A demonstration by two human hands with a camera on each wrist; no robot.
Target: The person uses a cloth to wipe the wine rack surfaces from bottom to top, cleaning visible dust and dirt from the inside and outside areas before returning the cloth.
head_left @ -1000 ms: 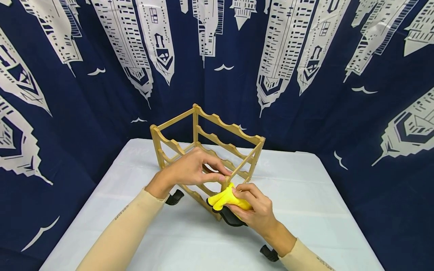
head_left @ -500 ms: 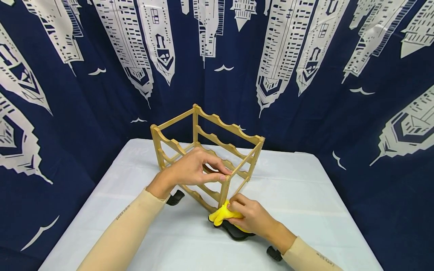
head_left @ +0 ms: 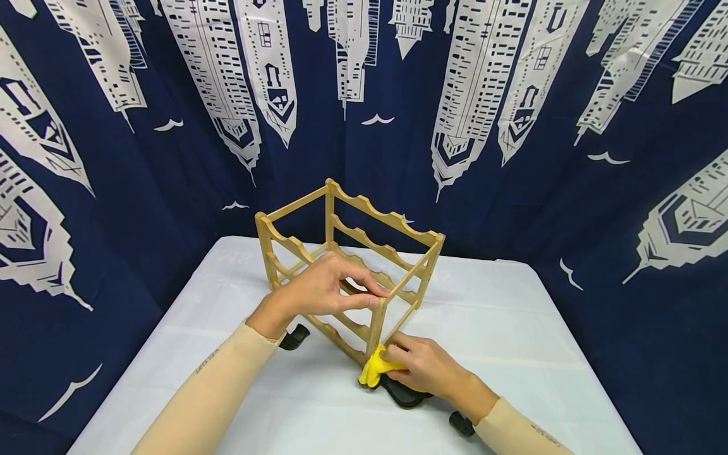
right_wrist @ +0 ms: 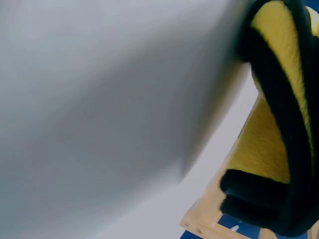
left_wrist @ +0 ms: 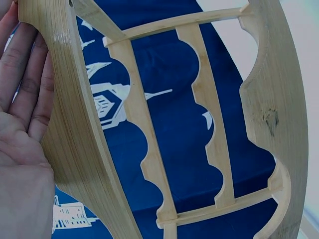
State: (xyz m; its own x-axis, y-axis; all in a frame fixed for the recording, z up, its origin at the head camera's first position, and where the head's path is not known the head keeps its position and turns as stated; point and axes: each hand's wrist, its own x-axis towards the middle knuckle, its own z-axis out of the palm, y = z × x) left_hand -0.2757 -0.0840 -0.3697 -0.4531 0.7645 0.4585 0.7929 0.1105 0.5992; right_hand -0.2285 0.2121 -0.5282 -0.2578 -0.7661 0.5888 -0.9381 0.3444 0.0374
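A light wooden wine rack [head_left: 376, 328] with scalloped rails stands with one corner towards me. At the top of its front corner post, my left hand [head_left: 330, 284] pinches the wood between thumb and fingers. In the left wrist view, the fingers of the left hand [left_wrist: 25, 84] lie behind a scalloped rail [left_wrist: 79, 109]. My right hand [head_left: 423, 366] grips a bunched yellow cloth [head_left: 375, 370] with black edging, pressed round the foot of that same post. Folds of the cloth [right_wrist: 264, 144] show in the right wrist view, with the hand itself out of sight there.
The rack rests on a white-covered table [head_left: 512, 354]. Behind and beside the table hangs a navy curtain [head_left: 387, 158] printed with white buildings and birds. Black wrist fittings [head_left: 292, 338] show beside both forearms.
My right hand has slid the yellow cloth down the front post, from near its top to its foot. The left hand keeps its hold at the top corner.
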